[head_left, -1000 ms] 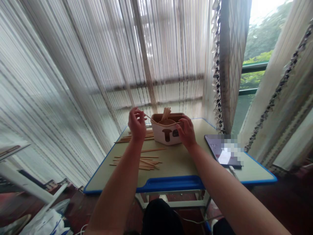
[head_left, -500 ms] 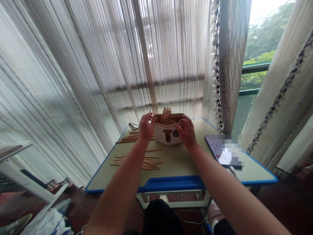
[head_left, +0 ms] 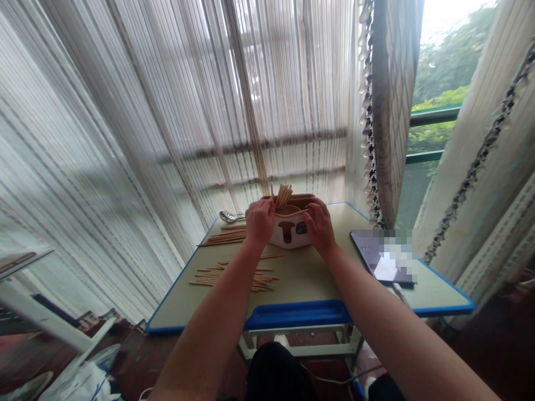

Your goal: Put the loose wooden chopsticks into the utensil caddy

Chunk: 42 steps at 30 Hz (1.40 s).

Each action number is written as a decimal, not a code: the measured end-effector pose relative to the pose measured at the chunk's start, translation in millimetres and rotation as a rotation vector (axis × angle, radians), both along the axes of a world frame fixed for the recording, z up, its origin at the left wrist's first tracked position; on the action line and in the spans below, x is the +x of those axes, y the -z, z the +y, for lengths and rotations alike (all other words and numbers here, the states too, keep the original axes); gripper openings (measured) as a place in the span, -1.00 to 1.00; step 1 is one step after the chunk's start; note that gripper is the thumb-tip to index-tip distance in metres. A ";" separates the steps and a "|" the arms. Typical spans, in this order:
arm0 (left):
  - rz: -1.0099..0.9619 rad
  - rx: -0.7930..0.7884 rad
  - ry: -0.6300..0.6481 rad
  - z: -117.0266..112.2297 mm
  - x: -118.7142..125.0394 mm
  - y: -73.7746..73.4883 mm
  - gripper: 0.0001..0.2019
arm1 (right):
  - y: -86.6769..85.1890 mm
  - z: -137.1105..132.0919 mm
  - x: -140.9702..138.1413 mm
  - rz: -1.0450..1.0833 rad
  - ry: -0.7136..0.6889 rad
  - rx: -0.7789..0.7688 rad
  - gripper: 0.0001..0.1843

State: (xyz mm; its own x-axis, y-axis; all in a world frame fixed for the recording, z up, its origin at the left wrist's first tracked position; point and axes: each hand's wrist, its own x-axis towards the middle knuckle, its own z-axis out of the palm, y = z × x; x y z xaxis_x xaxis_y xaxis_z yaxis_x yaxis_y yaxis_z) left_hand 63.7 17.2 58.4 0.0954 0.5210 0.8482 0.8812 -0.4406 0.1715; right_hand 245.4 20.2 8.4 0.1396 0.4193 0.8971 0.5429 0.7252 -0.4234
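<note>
A white box with a brown inside (head_left: 288,238) stands on the table, its front marked with dark cut-out shapes. A bundle of wooden chopsticks (head_left: 285,195) sticks up out of it. My left hand (head_left: 261,221) is at the box's left rim, fingers closed around a chopstick (head_left: 272,192) whose tip shows above them; its lower part is hidden. On the right side, my right hand (head_left: 320,224) grips the box's rim, thumb in front. Loose chopsticks (head_left: 234,277) lie in a pile nearer to me, and darker chopsticks (head_left: 221,238) lie left of the box.
A slotted metal spoon (head_left: 227,216) lies at the table's back left. To the right, a tablet (head_left: 378,256) with a cable rests on the table (head_left: 309,278), which has a blue edge. Curtains (head_left: 188,100) hang close behind.
My left hand has moved right and inward over the box's left rim, and its chopstick now stands more upright beside the bundle. My right hand stays on the box.
</note>
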 end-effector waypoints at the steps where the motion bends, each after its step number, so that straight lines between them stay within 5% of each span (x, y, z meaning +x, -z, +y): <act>1: -0.017 0.001 0.002 0.2 1.3 0.1 -0.72 | 0.0 0.0 0.2 -0.002 0.000 -0.001 -0.78; 10: -0.240 0.037 -0.016 12.0 4.0 -8.3 -0.66 | 0.2 2.4 0.3 -0.011 -0.002 0.002 -0.79; 15: -0.198 -0.070 -0.020 11.5 6.6 -7.2 -0.79 | -0.3 4.3 -1.4 -0.020 -0.002 0.003 -0.78; 27: -0.242 0.121 0.000 7.7 10.9 -4.0 -0.65 | -1.7 3.3 -3.5 -0.001 -0.009 -0.016 -0.78; 37: -0.243 -0.001 -0.045 24.8 0.5 0.8 -0.80 | -2.3 1.5 -4.9 -0.033 -0.016 -0.025 -0.77; 42: -0.245 0.086 -0.096 12.1 7.5 4.7 -0.74 | -0.7 1.6 -5.0 -0.035 -0.009 -0.022 -0.76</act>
State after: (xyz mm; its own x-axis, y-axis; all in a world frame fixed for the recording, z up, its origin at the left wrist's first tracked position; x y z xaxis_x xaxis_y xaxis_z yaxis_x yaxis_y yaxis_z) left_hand 71.2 29.3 53.7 -0.1646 0.4427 0.8814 0.8565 -0.3791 0.3504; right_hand 240.4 21.9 9.1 0.1043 0.4400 0.8919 0.5514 0.7208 -0.4201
